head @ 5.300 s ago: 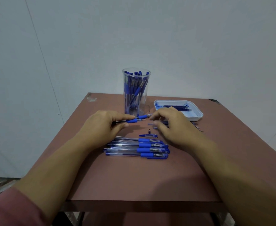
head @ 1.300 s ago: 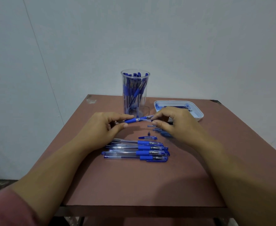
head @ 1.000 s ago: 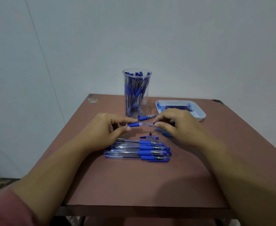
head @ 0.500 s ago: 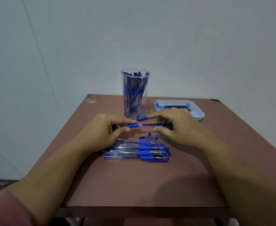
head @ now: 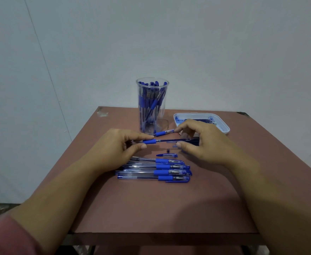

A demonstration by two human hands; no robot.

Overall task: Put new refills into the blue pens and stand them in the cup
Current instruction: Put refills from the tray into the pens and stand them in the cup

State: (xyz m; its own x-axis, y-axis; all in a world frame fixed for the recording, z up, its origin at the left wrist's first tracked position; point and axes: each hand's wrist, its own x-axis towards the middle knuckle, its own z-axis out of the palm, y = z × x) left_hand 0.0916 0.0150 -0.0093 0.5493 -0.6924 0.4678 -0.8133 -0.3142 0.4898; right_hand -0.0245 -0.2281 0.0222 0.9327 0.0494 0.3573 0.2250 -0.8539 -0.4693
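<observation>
My right hand (head: 202, 142) has drawn off from my left hand (head: 114, 144), baring the refill (head: 171, 140) before the cup (head: 152, 107), so, left pinching the barrel (head: 148, 142), right the refill's end, I keep both in line and slide straight.

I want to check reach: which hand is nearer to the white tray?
Right. The right hand is just in front of the white tray, at its near left corner; the left hand is well to the tray's left.
</observation>
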